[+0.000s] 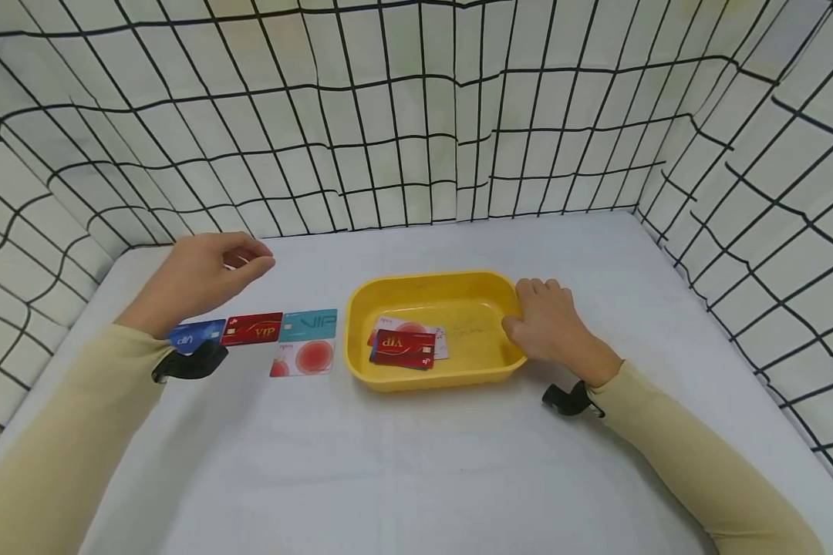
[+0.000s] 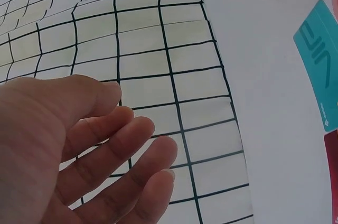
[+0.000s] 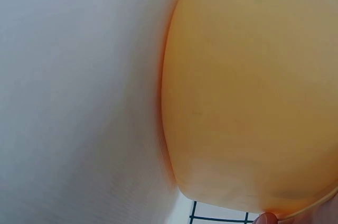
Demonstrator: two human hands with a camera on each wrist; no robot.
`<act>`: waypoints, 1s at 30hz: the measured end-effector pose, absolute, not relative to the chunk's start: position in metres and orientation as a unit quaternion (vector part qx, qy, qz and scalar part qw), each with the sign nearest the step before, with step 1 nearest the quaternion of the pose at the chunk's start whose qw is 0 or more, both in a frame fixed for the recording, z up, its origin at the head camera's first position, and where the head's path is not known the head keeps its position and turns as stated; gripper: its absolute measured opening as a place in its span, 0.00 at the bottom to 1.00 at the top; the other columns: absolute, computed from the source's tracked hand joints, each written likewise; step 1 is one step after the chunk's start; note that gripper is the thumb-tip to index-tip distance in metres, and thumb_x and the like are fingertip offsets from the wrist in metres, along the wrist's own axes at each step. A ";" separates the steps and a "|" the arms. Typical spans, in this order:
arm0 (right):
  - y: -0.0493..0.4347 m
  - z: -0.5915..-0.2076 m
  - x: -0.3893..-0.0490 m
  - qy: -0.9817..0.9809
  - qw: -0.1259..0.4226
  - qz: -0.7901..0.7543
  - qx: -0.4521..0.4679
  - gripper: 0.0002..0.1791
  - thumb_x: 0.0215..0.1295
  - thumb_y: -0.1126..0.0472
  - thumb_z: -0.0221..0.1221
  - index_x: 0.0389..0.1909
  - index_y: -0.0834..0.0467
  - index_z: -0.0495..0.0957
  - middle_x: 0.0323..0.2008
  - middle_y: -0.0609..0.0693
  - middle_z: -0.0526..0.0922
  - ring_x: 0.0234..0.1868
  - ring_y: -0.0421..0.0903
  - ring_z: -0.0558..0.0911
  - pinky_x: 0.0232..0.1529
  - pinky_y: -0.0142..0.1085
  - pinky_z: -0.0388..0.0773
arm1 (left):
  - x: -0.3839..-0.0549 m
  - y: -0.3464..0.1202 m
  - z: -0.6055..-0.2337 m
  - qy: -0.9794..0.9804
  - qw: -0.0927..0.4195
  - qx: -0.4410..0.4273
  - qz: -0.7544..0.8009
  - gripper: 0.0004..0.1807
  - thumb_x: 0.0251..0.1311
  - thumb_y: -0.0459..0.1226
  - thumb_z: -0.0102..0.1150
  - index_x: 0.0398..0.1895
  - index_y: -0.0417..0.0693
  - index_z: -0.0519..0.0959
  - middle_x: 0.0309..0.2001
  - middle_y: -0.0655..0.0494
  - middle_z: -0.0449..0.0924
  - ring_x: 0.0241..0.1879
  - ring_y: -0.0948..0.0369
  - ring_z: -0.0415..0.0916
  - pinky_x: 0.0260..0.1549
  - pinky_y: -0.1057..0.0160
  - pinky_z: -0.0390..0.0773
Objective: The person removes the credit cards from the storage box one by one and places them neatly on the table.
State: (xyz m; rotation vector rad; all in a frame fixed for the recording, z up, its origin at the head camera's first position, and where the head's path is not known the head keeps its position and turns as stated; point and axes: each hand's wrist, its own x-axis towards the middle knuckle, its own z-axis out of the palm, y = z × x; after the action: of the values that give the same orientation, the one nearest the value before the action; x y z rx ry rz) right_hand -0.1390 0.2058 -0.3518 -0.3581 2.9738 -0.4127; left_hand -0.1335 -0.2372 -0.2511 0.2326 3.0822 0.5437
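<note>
In the head view my left hand (image 1: 211, 266) is held over the table's far left, its fingers loosely bent with nothing between them. The left wrist view shows that hand (image 2: 105, 145) with thumb and fingers apart. My right hand (image 1: 548, 324) grips the right end of a yellow plastic basin (image 1: 416, 378), thumb over the rim. Inside lie a red VIP card (image 1: 404, 349) and a white card (image 1: 440, 341) partly beneath it. Left of the basin are a blue card (image 1: 197, 334), a red card (image 1: 252, 329), a teal VIP card (image 1: 308, 324) and a white card with red circles (image 1: 301, 358).
A white cloth covers the table (image 1: 389, 462). Black wire grid panels (image 1: 403, 139) rise along the back and both sides, close behind the left hand. My left forearm partly overlaps the blue card in the head view.
</note>
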 end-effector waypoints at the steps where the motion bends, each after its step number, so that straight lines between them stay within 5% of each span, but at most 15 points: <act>1: 0.206 -0.352 -0.139 0.982 0.060 -0.136 -0.118 0.22 0.66 0.53 0.47 0.52 0.65 0.70 0.39 0.57 0.72 0.44 0.56 0.66 0.45 0.46 0.60 | -0.134 -0.234 -0.251 0.982 0.002 0.076 0.173 0.23 0.73 0.54 0.55 0.59 0.48 0.81 0.55 0.39 0.84 0.56 0.41 0.78 0.52 0.37 0.83; 30: 0.206 -0.354 -0.142 0.983 0.054 -0.132 -0.118 0.22 0.65 0.52 0.48 0.52 0.65 0.70 0.39 0.57 0.72 0.42 0.56 0.66 0.44 0.45 0.60 | -0.138 -0.155 -0.269 0.951 0.040 0.196 0.234 0.17 0.71 0.46 0.61 0.56 0.48 0.83 0.49 0.49 0.88 0.49 0.54 0.83 0.53 0.49 0.85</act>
State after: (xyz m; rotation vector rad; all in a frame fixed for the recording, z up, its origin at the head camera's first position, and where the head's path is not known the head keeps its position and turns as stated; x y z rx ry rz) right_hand -0.1422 0.2062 -0.3538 -0.3576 2.9862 -0.4023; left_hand -0.1378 -0.1550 -0.2694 0.5999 2.9152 0.7177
